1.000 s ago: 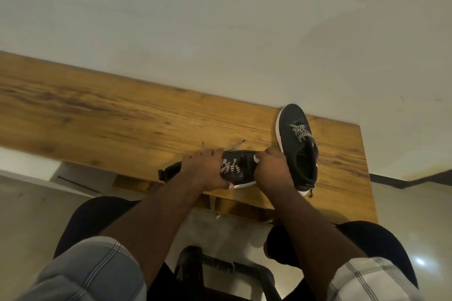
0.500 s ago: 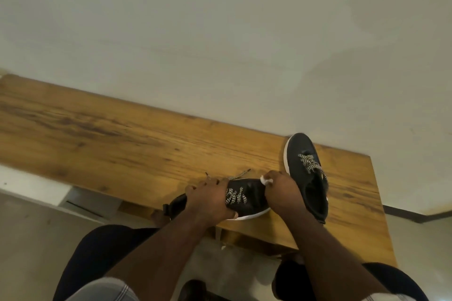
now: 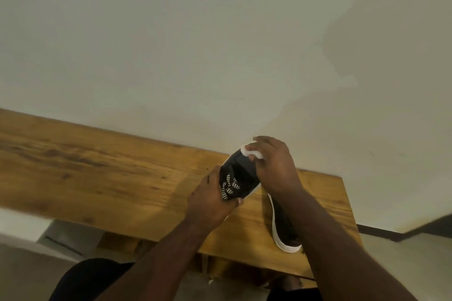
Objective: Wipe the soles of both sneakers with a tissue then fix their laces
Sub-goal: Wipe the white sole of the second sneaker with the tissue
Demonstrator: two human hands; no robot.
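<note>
My left hand (image 3: 212,199) has lifted the sneaker (image 3: 238,178) off the table (image 3: 97,173), fingers wrapped round its laced middle. Beyond, my right hand (image 3: 274,166) pinches the tissue (image 3: 252,151) at its toe, so wiping is starting; the other sneaker (image 3: 283,232) lies beside.

One camera sits on my head, looking forward and down, close over my hands, the wooden table (image 3: 102,178) and the pale wall (image 3: 195,44) behind it.

Black sneaker (image 3: 241,173) with black-and-white zigzag laces (image 3: 228,186), white tissue (image 3: 252,151), brown wooden table (image 3: 97,173)
</note>
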